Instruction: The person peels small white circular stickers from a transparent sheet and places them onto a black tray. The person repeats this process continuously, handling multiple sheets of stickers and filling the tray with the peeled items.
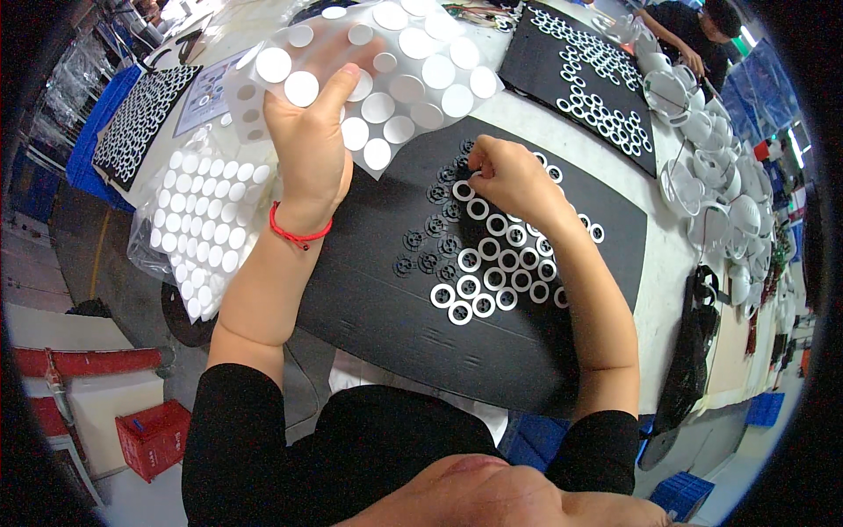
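Raised at the upper left, my left hand (pixel 309 145) grips a translucent sheet (pixel 386 92) dotted with round white stickers. Its thumb lies on the front of the sheet and the fingers show through from behind. My right hand (pixel 520 180) is over the black board (pixel 369 307), its thumb and fingertips pinched together; whatever is between them is hidden. Close to those fingertips lie several small black round parts (pixel 435 227) with open centres. Many white rings (pixel 469 261) lie in rows below and right of the right hand, partly covered by its forearm.
A stack of sticker sheets (pixel 211 215) in clear plastic lies at the left. More boards bearing white rings stand at the far left (pixel 145 123) and far right (pixel 597 83). White bowl-shaped parts (pixel 742 220) crowd the right side, with another person (pixel 694 35) beyond.
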Demonstrator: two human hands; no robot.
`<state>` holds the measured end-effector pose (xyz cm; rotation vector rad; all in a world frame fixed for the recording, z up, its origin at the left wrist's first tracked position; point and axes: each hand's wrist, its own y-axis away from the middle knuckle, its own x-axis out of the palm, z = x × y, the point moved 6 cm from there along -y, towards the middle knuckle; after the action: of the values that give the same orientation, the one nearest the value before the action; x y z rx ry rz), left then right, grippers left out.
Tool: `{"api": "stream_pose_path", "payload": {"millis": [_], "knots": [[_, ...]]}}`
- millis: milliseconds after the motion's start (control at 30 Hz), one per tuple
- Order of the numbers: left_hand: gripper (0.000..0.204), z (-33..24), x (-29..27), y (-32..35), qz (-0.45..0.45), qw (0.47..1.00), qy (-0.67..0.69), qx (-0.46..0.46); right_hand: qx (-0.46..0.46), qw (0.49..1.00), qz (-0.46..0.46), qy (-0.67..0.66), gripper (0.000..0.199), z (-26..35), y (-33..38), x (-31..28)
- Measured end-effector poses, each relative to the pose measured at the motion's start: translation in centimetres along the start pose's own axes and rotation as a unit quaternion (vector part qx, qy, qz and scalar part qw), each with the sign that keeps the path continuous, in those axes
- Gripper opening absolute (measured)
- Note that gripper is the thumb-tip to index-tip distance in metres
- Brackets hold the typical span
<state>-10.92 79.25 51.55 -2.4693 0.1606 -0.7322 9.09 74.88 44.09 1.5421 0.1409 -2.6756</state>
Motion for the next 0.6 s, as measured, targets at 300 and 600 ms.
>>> {"api": "stream_pose_path", "payload": {"millis": [300,600], "knots": [[0.029,1.5,-0.7,-0.1,0.009,0.996,0.027,-0.083,-0.038,0.999,0.001,-0.020,0.013,-0.1,-0.2,0.4],[0.030,1.7,-0.6,0.1,0.019,0.995,0.013,-0.093,-0.068,0.996,-0.061,-0.025,0.011,0.6,-0.2,-0.9]]}}
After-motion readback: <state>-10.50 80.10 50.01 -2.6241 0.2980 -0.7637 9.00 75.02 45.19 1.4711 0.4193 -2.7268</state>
